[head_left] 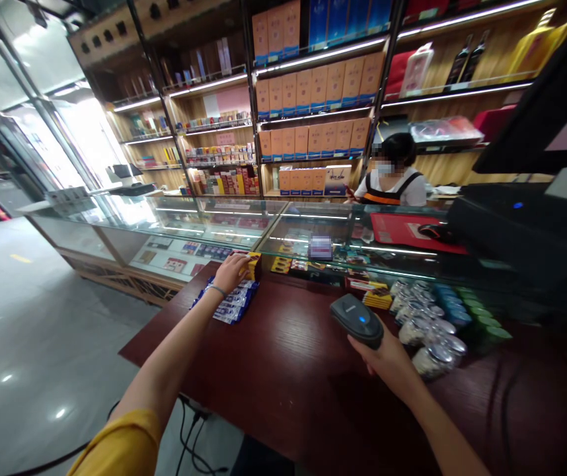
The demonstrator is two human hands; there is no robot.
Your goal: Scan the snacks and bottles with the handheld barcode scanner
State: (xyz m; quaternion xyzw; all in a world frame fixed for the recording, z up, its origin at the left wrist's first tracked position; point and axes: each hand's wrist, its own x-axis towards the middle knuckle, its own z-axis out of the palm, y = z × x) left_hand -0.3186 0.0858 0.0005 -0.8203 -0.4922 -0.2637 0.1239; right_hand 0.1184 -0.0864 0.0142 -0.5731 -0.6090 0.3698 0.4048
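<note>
My left hand (231, 272) reaches across to the far edge of the dark wood counter. Its fingers are closed round small yellow and dark red boxes (253, 266) stacked against the glass case. Just under that wrist lie several blue-and-white packets (234, 307) in a row. In my right hand (387, 357) is a black barcode scanner (355, 317) with a blue light on top, held above the counter. Beyond the scanner, more yellow boxes (377, 297) are stacked beside clear jars with silver lids (432, 344).
A glass display case (204, 215) runs along the counter's far side. Blue and green packages (476, 314) stand right of the jars. On the case are a red mat (407, 231) and mouse; a monitor (536, 99) looms right. A person (397, 185) sits behind the case.
</note>
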